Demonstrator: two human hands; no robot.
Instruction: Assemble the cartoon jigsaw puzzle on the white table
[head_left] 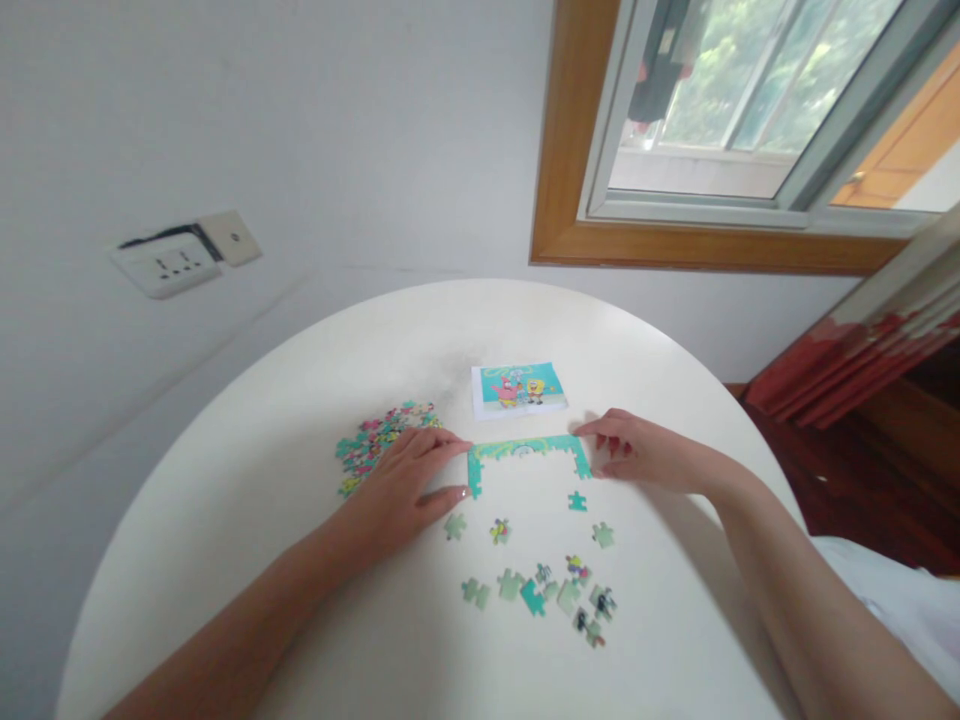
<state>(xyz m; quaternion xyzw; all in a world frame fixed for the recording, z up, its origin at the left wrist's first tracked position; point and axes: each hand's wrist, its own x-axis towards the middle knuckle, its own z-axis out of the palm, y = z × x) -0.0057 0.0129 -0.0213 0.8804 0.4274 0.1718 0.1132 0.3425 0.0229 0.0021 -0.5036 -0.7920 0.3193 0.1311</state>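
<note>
head view | left hand (411, 475): thumb and forefinger standing apart, touching left side of puzzle border (529, 447) | right hand (637, 452): thumb and forefinger standing apart at its far right corner | puzzle border: lying on white table (390, 660), nearer than picture card (520, 388) | piece pile (375, 437) lying left; loose pieces (510, 584) lying nearer

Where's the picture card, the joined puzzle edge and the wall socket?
Picture card (520, 390), head view: middle of its printed side.
Joined puzzle edge (525, 449), head view: its top strip.
Wall socket (174, 266), head view: its white plate.
</note>
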